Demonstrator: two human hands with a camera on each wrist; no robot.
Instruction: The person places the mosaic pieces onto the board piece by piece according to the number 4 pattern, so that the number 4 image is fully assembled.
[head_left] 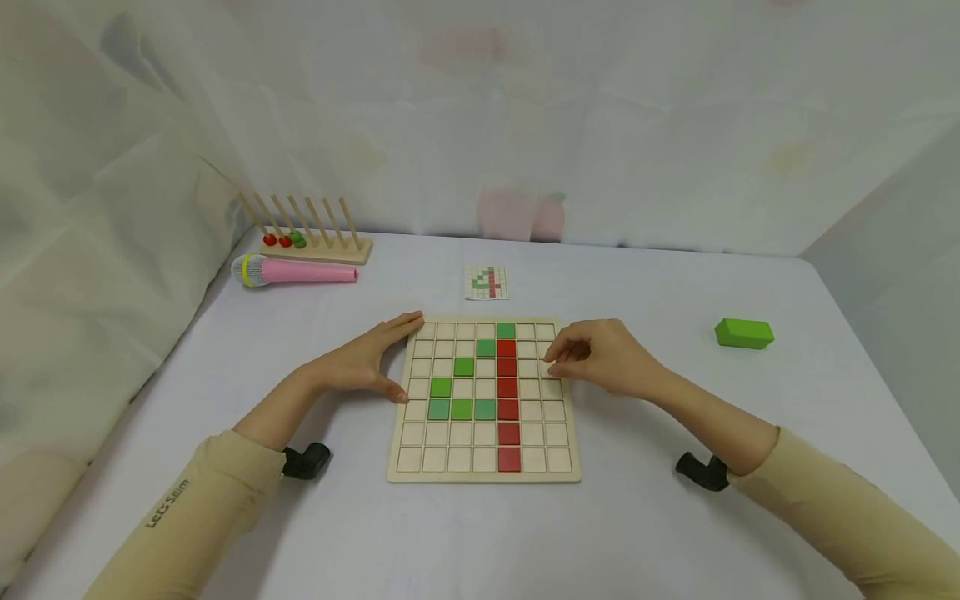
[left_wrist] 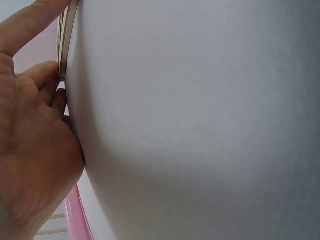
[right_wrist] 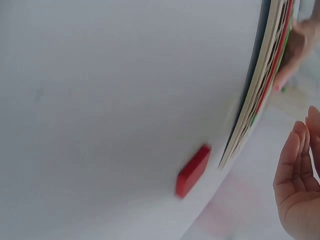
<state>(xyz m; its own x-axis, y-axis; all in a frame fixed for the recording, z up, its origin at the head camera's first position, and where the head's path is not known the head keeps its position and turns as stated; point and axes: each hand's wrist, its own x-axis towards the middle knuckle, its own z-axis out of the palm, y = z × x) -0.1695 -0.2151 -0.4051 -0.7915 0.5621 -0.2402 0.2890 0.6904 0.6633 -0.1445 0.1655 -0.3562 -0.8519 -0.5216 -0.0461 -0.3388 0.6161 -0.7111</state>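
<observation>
A wooden grid board (head_left: 486, 477) lies flat on the table, with a column of red tiles (head_left: 507, 387) and several green tiles (head_left: 464, 367) set in its squares. Spread along the board's left edge, my left hand (head_left: 367, 354) touches it with thumb and fingertips. My right hand (head_left: 603, 354) hovers over the board's right edge, fingers loosely bent and thumb near them; nothing shows between them. In the right wrist view, a loose red tile (right_wrist: 193, 171) lies on the table beside the board, apart from the fingers; the head view does not show it.
Behind the board lies a small pattern card (head_left: 486, 282). A pink toy microphone (head_left: 307, 271) and a wooden peg stand (head_left: 330, 250) with red and green beads are at the back left. To the right sits a green block (head_left: 744, 333). White cloth walls surround the table.
</observation>
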